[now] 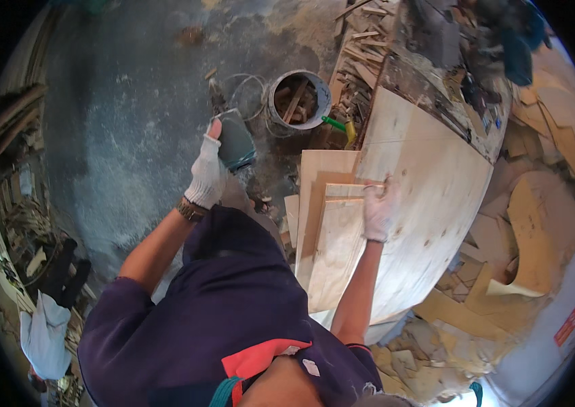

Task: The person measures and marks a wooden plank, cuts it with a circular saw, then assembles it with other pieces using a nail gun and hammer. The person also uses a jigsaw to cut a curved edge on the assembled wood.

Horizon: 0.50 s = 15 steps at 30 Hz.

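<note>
My left hand point(207, 171), in a white knit glove with a bare thumb tip, is closed on a dark grey-green block point(236, 141) over the floor. I cannot make out exactly what the block is. Its other fingers are hidden behind it. My right hand point(380, 211), also gloved, is closed at the top corner of some small light plywood boards point(339, 230), which overlap one another. Under and beside them lies a large plywood sheet point(430, 197) with slanting edges. Another plywood board point(321, 166) shows behind the small ones.
Beyond the boards stands a white bucket point(299, 73) with wood scraps inside. A tool with a green and yellow handle point(339, 125) lies beside it. Wood offcuts point(367, 57) are heaped farther back. Torn tan sheets point(531, 237) cover the right side; timber strips point(20, 197) lie at left.
</note>
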{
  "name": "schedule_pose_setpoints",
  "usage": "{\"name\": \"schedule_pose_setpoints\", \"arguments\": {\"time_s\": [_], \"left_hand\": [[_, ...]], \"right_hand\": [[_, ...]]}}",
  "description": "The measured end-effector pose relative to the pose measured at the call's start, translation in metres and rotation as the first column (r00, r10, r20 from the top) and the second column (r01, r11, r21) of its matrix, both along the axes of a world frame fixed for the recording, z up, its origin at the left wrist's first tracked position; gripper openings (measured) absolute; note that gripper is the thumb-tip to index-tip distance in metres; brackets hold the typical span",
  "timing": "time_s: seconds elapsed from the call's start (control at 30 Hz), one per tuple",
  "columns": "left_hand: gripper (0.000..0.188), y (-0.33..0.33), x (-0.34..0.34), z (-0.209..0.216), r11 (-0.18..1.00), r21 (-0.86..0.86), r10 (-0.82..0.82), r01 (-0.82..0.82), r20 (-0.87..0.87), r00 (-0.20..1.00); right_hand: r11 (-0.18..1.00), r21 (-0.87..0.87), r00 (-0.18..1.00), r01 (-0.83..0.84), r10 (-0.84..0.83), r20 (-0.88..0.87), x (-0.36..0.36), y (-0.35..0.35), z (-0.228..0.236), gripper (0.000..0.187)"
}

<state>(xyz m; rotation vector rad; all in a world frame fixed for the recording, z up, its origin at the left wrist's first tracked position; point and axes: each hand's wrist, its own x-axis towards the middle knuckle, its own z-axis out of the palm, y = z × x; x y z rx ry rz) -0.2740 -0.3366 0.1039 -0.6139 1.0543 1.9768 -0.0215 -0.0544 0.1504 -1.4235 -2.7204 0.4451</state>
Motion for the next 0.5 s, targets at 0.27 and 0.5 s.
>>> {"name": "schedule_pose_setpoints", "arguments": {"time_s": [0.27,0.5], "left_hand": [[0.072,0.059,-0.004,-0.107,0.849,-0.424,-0.413,0.316,-0.159,0.897],[0.063,0.099,0.053,-0.222,0.608,-0.365,-0.746,0.705,0.044,0.665]], "right_hand": [[0.981,0.176,0.985,0.086,-0.11,0.131,-0.048,0.183,-0.115,0.072],[0.946,0.307,0.984,0.1,-0.141,0.113,-0.067,0.18,-0.147,0.065]]}}
